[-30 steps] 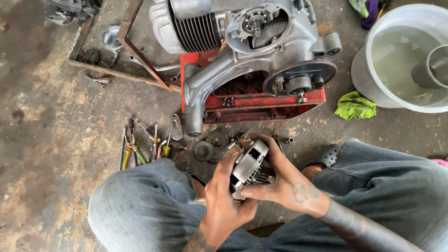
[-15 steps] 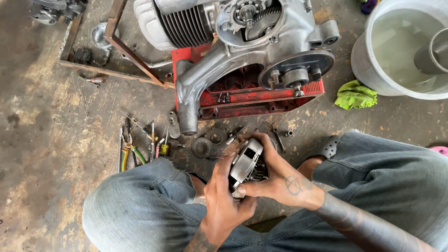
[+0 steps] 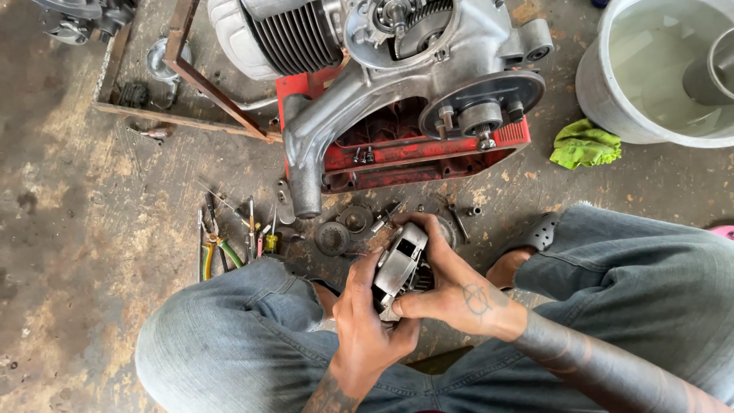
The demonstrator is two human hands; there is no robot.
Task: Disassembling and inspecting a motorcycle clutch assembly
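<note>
both hands are wrapped round one round metal clutch-type part (image 3: 399,264), held up between the knees just over the floor: left hand (image 3: 365,325) cupping it from below with fingers curled shut on it, right hand (image 3: 451,291) clamped over the top and side. not much room there, denim legs either side and loose small parts (image 3: 344,228) right in front. one engine (image 3: 397,69) sits on a red stand (image 3: 428,157) just beyond. left of the knees is a small bunch of hand tools (image 3: 237,241), then open concrete. one white bucket (image 3: 612,84) top right holds cloudy liquid and a grey cup (image 3: 711,73), with one green rag (image 3: 585,144) beside it.
</note>
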